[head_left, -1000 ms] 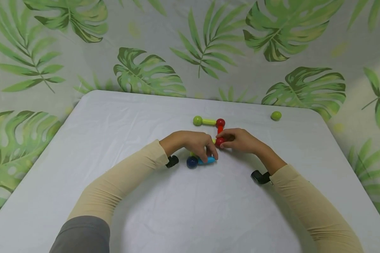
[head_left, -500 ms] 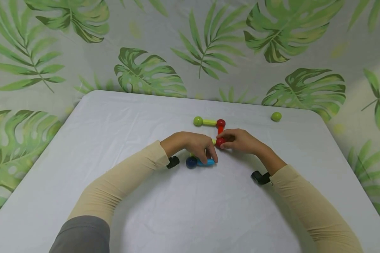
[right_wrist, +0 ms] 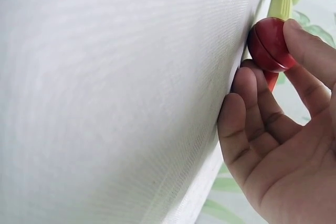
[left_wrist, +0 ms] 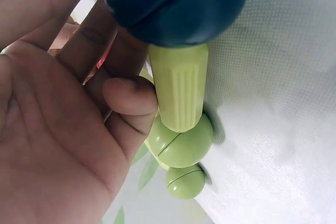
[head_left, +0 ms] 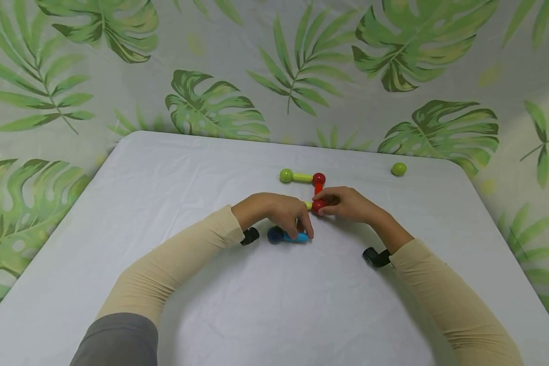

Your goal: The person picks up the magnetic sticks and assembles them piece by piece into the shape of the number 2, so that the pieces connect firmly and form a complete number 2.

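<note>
My left hand [head_left: 288,211] pinches a light blue rod [head_left: 296,237] of a ball-and-stick toy, whose left end meets a dark blue ball [head_left: 275,235]. From that ball a yellow-green rod [left_wrist: 181,87] runs to a green ball [left_wrist: 184,148], both seen in the left wrist view and hidden by the hand in the head view. My right hand [head_left: 345,203] holds a red ball [right_wrist: 269,44] between thumb and fingers. A short red rod [head_left: 318,188] joins it to another red ball [head_left: 318,178]; a yellow-green rod [head_left: 303,178] continues to a green ball [head_left: 285,175].
A loose green ball [head_left: 398,169] lies near the back right edge of the white-covered table [head_left: 274,305]. Behind the table hangs a leaf-patterned cloth [head_left: 302,66]. Black wrist cameras, like the one under the right wrist [head_left: 376,256], sit close to the tabletop.
The blue rod and dark blue ball have shifted slightly toward me and to the left, with my left hand following. My right hand stays on the red ball.
</note>
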Tool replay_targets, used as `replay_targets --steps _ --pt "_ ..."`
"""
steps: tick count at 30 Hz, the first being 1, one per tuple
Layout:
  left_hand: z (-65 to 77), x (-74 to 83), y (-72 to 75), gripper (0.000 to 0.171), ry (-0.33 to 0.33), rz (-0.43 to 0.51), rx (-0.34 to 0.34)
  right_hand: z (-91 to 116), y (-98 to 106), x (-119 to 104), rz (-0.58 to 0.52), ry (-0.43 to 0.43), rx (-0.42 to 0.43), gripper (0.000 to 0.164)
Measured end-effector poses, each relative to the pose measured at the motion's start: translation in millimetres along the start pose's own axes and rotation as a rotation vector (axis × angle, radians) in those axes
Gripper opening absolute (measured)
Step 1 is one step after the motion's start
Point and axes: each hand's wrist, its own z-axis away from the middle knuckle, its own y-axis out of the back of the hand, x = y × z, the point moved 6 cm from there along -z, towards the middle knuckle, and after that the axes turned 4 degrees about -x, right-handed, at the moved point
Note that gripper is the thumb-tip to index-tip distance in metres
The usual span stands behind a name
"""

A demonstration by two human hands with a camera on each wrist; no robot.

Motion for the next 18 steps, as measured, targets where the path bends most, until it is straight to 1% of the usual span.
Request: replay_targets --steps 11,18 --pt "-2.1 0.6 1.0 0.036 -0.026 -0.006 0.018 -0.4 -1.2 0.2 -0.016 0.010 -0.003 0.038" --pt "-1.9 0.5 0.8 0.038 -0.017 -0.011 0.014 -1.4 -1.3 1.1 -0.009 0.007 0.001 0.038"
